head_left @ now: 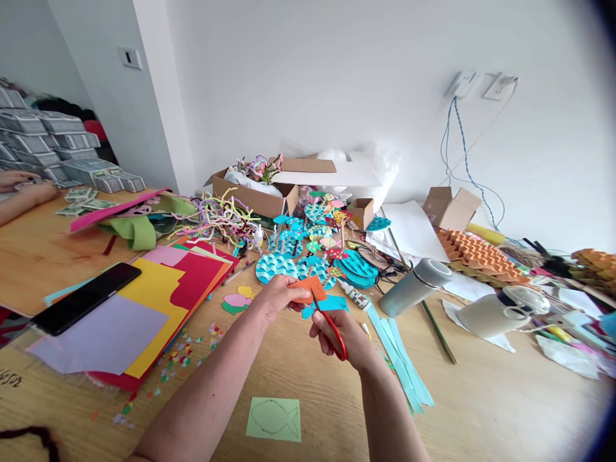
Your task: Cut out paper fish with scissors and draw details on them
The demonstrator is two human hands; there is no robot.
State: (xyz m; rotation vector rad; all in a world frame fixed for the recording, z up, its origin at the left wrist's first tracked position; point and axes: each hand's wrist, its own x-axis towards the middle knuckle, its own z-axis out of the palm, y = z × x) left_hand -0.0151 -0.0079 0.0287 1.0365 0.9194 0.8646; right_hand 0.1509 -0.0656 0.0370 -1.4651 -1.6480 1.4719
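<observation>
Orange paper [315, 289] with drawn lines is pinched in my left hand [282, 297], near the middle of the view. My right hand [344, 337] is closed on red-handled scissors [337, 335], whose blades meet the paper's lower edge. Blue paper [339, 303] lies on the table just behind my hands. Closer to me, between my forearms, rests a light green sheet [273, 418] with a fish outline drawn on it. Pink, yellow and green cut shapes [237, 300] lie left of my left hand.
Coloured sheets [113, 330] and a black phone [89, 296] lie left. Paper fish and blue wavy pieces [276, 266] fill the middle back. Right are a glue bottle [355, 294], light blue strips [402, 359], a grey flask [416, 287] and a white one [495, 312]. Another person's hands [26, 189] show far left.
</observation>
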